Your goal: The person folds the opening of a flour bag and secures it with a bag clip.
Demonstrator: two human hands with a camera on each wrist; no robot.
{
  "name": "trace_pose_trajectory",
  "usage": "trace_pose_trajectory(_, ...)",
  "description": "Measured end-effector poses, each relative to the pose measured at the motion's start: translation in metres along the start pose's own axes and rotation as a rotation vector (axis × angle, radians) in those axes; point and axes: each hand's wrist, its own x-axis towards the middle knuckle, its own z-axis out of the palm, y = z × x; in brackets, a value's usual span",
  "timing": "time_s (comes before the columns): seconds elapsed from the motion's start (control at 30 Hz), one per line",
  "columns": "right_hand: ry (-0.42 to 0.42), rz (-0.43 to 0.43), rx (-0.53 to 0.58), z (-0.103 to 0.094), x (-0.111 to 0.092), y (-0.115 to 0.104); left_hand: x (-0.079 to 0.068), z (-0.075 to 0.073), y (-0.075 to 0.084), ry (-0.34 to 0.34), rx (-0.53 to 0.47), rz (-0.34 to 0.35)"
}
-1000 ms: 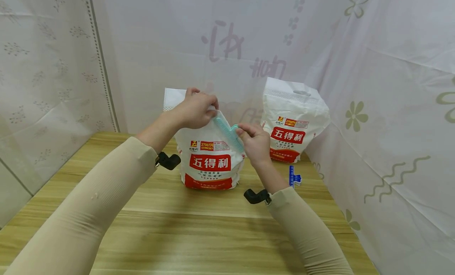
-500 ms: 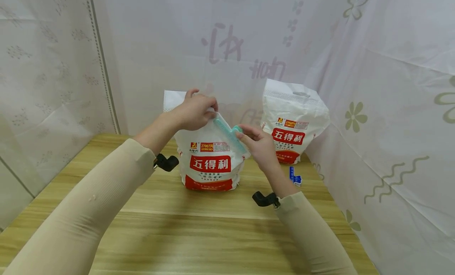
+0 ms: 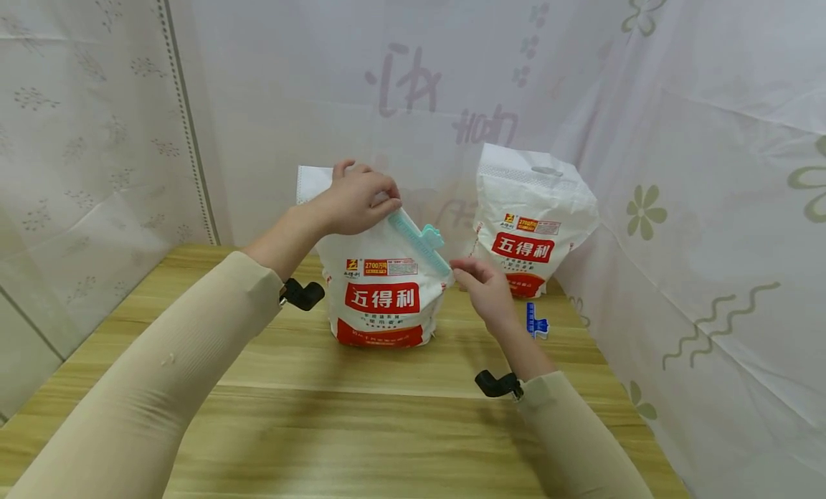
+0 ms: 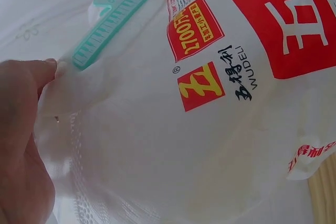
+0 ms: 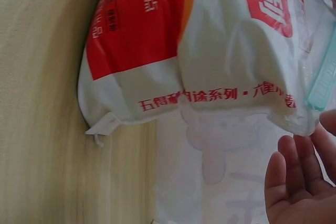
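A white flour bag (image 3: 382, 314) with red print stands upright on the table, its top right corner folded down at a slant. Along that slanted edge sits a turquoise sealing clip (image 3: 419, 244), its grip tab pointing up and right. My left hand (image 3: 361, 200) pinches the bag's top edge just beyond the clip's upper end; the left wrist view shows the thumb against the white fabric. At the clip's lower end, my right hand (image 3: 488, 297) pinches the bag's side corner between thumb and index finger, the other fingers spread loosely in the right wrist view.
A second white flour bag (image 3: 535, 219) stands at the back right, its top with a handle slot. In front of it a blue clip (image 3: 535, 321) lies on the wooden table (image 3: 310, 427). Patterned cloth (image 3: 271, 90) hangs behind and on both sides.
My right hand has let go of the turquoise clip's tab and moved down and right to the clip's lower end. The left hand stays at the bag's top edge.
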Motion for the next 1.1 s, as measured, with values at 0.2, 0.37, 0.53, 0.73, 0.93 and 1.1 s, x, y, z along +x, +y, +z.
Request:
trace_pose_trajectory(0.2, -0.028, 0.032, -0.005, 0.001, 0.0, 0.011, -0.001, 0.0, 0.0, 0.025, -0.005, 0.015)
trace_pose_trajectory(0.37, 0.017, 0.004, -0.026, 0.003, 0.0, 0.015, -0.001, -0.001, 0.002, 0.037, -0.017, 0.026)
trace_pose_trajectory(0.53, 0.088, -0.03, -0.034, 0.005, -0.001, 0.013, 0.001, -0.001, 0.005, 0.06, 0.01, 0.036)
trace_pose_trajectory(0.73, 0.132, -0.03, -0.025, 0.006, -0.005, 0.009, 0.003, 0.0, 0.012, 0.078, 0.046, -0.012)
trace_pose_trajectory(0.93, 0.074, -0.002, 0.035, 0.004, -0.004, 0.012, 0.003, -0.001, 0.006, 0.048, 0.007, -0.063)
trace_pose_trajectory(1.1, 0.043, -0.007, 0.046, 0.003, -0.002, 0.014, 0.003, -0.002, 0.001, 0.034, -0.053, -0.046)
